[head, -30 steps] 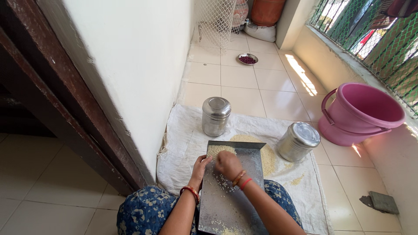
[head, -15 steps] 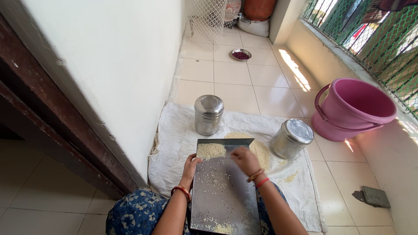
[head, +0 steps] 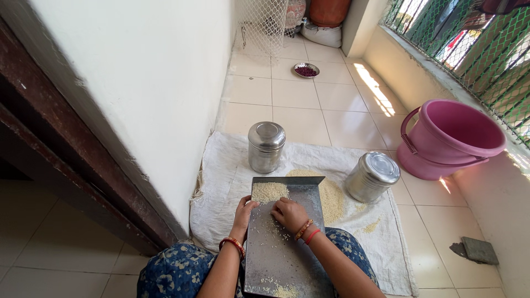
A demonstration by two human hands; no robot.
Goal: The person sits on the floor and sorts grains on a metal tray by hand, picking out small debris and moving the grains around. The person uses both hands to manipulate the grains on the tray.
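Here right hand (head: 291, 213) sorts grain (head: 269, 192) on tray (head: 281, 259).

1 head-worn camera is looking steeply down and forward from above the seated person's lap. It is sitting close to the metal tray (head: 287, 251) at the bottom edge, and the white cloth (head: 221, 182) is lying just beyond. Farther off, the view is reaching along the tiled floor (head: 298, 94) to the netted window (head: 469, 44) at upper right and the white wall (head: 138, 83) at left.
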